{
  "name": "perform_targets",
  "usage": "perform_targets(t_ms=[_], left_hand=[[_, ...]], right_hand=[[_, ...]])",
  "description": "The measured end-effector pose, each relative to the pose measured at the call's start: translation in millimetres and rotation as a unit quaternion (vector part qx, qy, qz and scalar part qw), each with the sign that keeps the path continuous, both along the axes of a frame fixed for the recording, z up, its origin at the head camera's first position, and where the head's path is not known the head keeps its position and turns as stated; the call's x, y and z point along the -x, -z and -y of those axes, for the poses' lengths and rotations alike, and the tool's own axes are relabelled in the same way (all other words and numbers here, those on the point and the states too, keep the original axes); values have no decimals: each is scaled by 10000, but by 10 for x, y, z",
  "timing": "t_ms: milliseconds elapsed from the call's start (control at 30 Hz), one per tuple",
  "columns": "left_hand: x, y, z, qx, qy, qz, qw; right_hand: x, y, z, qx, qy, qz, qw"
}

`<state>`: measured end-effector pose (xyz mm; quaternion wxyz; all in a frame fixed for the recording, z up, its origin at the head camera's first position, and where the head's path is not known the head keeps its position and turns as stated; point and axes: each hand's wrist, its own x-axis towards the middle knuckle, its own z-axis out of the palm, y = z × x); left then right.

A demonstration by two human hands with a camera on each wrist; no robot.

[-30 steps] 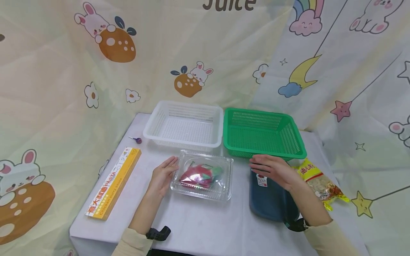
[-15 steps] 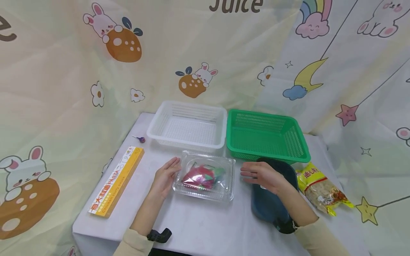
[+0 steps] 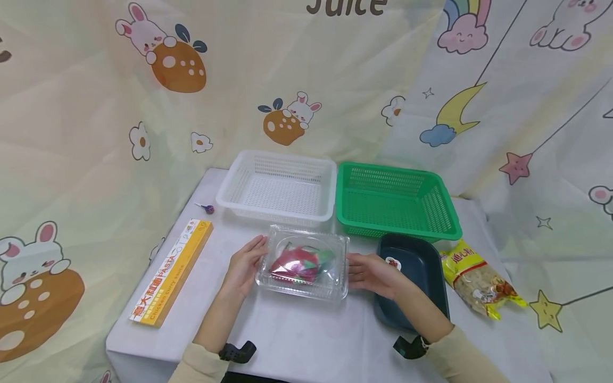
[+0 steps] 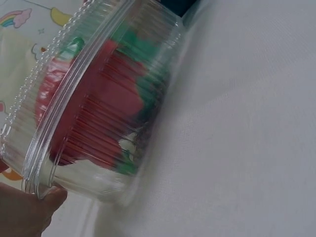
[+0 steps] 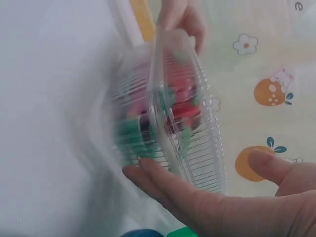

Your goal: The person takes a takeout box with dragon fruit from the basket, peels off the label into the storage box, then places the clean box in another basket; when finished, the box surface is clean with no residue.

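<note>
A clear plastic clamshell box (image 3: 303,263) with red and green things inside stands on the white table between both hands. My left hand (image 3: 245,267) is at its left side; in the left wrist view the thumb (image 4: 55,197) lies on one side of the rim with a fingertip behind, pinching the corner. Along the right side sits my right hand (image 3: 375,275). Its fingers (image 5: 170,185) extend straight against the box wall in the right wrist view, while the thumb (image 5: 270,165) stands apart. What exactly the box holds is blurred by glare.
Behind the box stand a white basket (image 3: 275,214) and a green basket (image 3: 397,232). To the right are a dark blue tray (image 3: 421,266) and a yellow bag of food (image 3: 481,282). A pasta box (image 3: 172,274) and a lollipop (image 3: 207,209) lie at left.
My right hand has moved left, from over the dark blue tray to the right side of the clamshell box. The left hand stays at the box's left side.
</note>
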<state>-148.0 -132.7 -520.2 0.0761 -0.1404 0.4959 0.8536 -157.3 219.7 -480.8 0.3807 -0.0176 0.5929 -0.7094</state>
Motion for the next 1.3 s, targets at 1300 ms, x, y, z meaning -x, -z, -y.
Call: perform_targets(t_ms=[1300], left_hand=[[-159,-1003,-418,-1681,629,-1246,9758]], right_hand=[[121,-792,-788,405,-1,-692,9968]])
